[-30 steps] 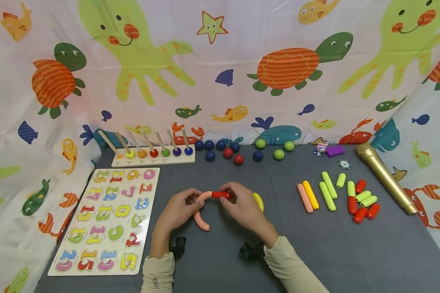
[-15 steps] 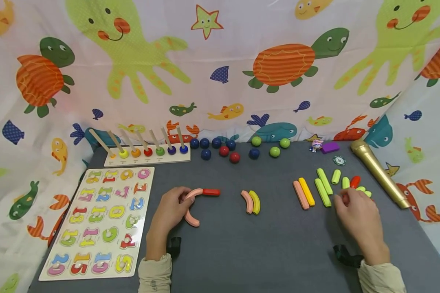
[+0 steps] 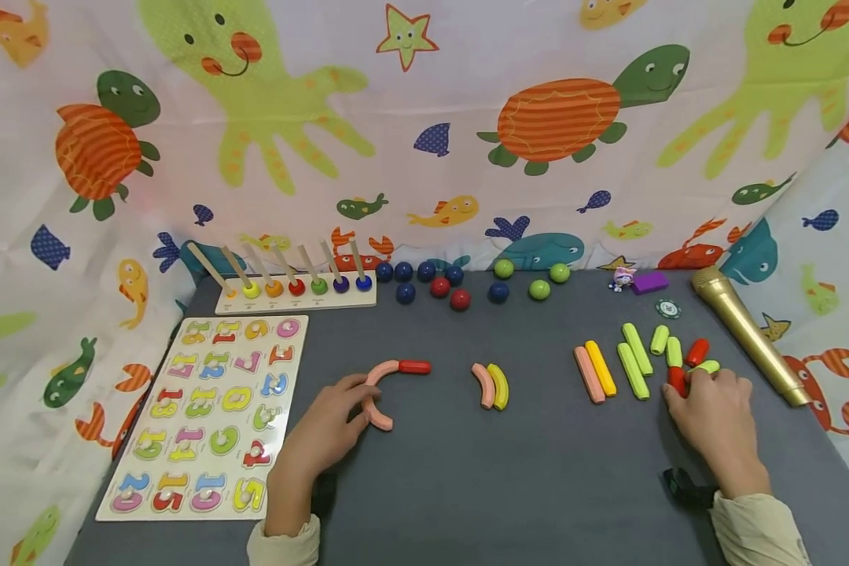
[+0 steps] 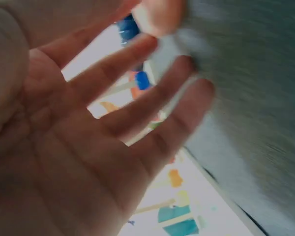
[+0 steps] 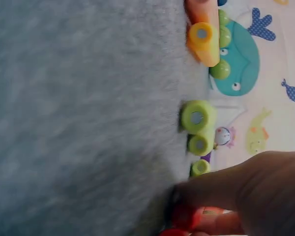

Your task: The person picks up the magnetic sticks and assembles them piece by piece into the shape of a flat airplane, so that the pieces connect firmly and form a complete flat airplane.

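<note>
On the grey tabletop (image 3: 509,472) lies a pink curved stick (image 3: 373,391) with a short red stick (image 3: 414,366) at its upper end. My left hand (image 3: 357,402) rests beside the curve, straight fingers touching it; the left wrist view shows the palm (image 4: 78,162) spread and the pink piece (image 4: 160,14) blurred at the fingertips. My right hand (image 3: 681,391) is at the pile of short sticks on the right and pinches a red short stick (image 3: 676,380), seen under its fingers (image 5: 236,189) in the right wrist view as the red stick (image 5: 186,216).
A pink and yellow curved pair (image 3: 490,385) lies mid-table. Long pink, yellow and green sticks (image 3: 611,368) lie left of the pile. A number puzzle board (image 3: 212,417), peg stand (image 3: 297,297), coloured balls (image 3: 460,299), gold microphone (image 3: 746,334) and purple block (image 3: 649,281) ring the table.
My right hand left the red piece at the pink curve, crossed to the right and took hold of a red short stick. The left hand's fingers opened against the curve.
</note>
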Action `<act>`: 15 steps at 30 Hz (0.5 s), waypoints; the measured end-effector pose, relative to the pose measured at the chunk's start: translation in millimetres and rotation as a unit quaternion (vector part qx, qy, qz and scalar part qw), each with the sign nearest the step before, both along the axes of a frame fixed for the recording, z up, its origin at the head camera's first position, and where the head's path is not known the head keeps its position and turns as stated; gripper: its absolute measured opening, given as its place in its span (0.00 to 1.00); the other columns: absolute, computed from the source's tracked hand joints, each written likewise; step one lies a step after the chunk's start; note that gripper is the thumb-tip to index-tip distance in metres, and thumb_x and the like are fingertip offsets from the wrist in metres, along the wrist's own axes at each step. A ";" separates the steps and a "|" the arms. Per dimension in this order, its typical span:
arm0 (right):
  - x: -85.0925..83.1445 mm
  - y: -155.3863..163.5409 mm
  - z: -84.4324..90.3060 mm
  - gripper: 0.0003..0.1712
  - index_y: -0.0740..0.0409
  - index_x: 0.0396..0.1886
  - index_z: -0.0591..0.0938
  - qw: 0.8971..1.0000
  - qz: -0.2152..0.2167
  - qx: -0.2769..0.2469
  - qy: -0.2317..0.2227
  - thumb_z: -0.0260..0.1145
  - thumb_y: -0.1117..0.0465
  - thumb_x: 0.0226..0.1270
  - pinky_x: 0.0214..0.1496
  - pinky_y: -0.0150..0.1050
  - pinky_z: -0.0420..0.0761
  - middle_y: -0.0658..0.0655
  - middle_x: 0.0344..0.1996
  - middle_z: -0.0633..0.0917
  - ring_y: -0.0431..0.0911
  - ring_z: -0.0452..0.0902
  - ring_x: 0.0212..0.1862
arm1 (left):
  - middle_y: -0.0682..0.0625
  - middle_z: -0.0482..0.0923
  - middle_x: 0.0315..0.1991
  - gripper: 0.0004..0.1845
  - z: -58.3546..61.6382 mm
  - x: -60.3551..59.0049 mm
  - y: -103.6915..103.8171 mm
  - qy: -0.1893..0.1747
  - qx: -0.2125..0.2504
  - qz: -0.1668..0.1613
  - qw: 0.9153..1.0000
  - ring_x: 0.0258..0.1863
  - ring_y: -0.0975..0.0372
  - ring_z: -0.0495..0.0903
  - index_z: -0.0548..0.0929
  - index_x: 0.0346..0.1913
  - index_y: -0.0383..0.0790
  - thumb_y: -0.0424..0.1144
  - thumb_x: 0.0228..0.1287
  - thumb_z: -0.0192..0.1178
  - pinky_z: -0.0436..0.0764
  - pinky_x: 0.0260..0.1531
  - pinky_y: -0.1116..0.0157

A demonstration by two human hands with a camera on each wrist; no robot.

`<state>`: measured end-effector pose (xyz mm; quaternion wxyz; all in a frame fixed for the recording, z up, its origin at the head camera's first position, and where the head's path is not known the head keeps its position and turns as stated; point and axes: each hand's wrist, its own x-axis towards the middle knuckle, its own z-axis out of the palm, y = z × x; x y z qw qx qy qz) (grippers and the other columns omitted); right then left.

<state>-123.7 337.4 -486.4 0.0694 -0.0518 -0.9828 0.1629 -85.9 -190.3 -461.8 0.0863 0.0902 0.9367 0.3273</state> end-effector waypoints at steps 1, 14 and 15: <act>-1.0 -0.3 1.1 0.18 0.81 0.37 0.77 1.000 0.004 -0.003 -0.003 0.70 0.64 0.69 0.41 0.66 0.66 0.78 0.34 0.72 0.74 0.63 0.42 | 0.41 0.74 0.73 0.18 -2.1 2.1 -1.0 0.005 -0.008 -0.006 1.000 0.68 0.39 0.73 0.87 0.63 0.40 0.29 0.73 0.67 0.73 0.65 0.38; 12.3 -11.3 36.4 0.21 0.85 0.49 0.74 0.996 -0.065 -0.046 -0.048 0.56 0.65 0.70 0.43 0.69 0.73 0.82 0.39 0.75 0.75 0.72 0.42 | 0.42 0.74 0.72 0.17 -22.4 -8.3 2.4 0.042 -0.059 -0.007 0.997 0.60 0.40 0.72 0.88 0.58 0.47 0.32 0.68 0.73 0.75 0.59 0.37; 14.0 -11.1 37.7 0.22 0.86 0.52 0.73 0.995 -0.068 -0.047 -0.053 0.54 0.65 0.72 0.45 0.70 0.73 0.84 0.42 0.75 0.76 0.72 0.44 | 0.43 0.74 0.72 0.17 -21.7 -10.1 1.8 0.037 -0.059 -0.005 0.998 0.59 0.40 0.72 0.88 0.58 0.47 0.32 0.68 0.73 0.75 0.59 0.38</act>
